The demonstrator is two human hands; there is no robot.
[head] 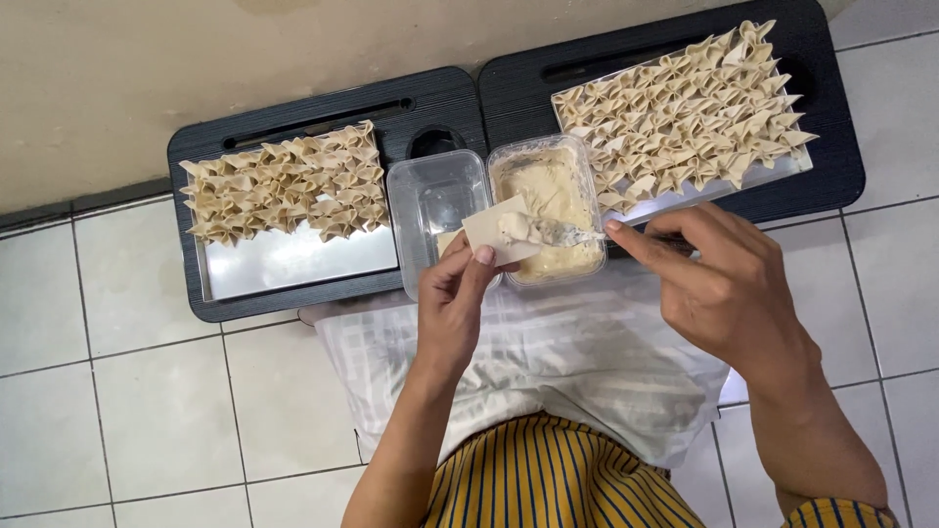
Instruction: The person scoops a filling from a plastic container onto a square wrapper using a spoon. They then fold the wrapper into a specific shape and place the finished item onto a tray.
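Observation:
My left hand [458, 293] holds a square pale dough wrapper [492, 231] flat between thumb and fingers. My right hand [719, 279] grips a small spoon [562, 233] and presses a lump of creamy filling onto the wrapper. Just behind them stands a clear plastic tub of beige filling [558, 181]. To its left is a second clear tub [435, 210] that looks nearly empty.
Two black lap trays [293, 108] [831, 147] lie side by side on the tiled floor against a wall. Each carries a metal sheet with several folded dumplings, one batch [284, 186] left and a bigger batch [685, 112] right. A white checked cloth [548, 362] covers my lap.

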